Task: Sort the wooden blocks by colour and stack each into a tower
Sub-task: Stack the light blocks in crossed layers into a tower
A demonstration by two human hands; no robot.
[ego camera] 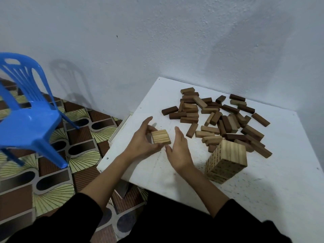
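Between left hand (140, 142) and right hand (178, 151) sits a pale block layer (161, 136).

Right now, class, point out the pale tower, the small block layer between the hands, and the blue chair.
pale tower (228, 160): head view, its side face.
small block layer (161, 136): head view, its top.
blue chair (33, 120): head view, its seat.

Pale tower (226, 162) upright beside scattered blocks (219, 118)
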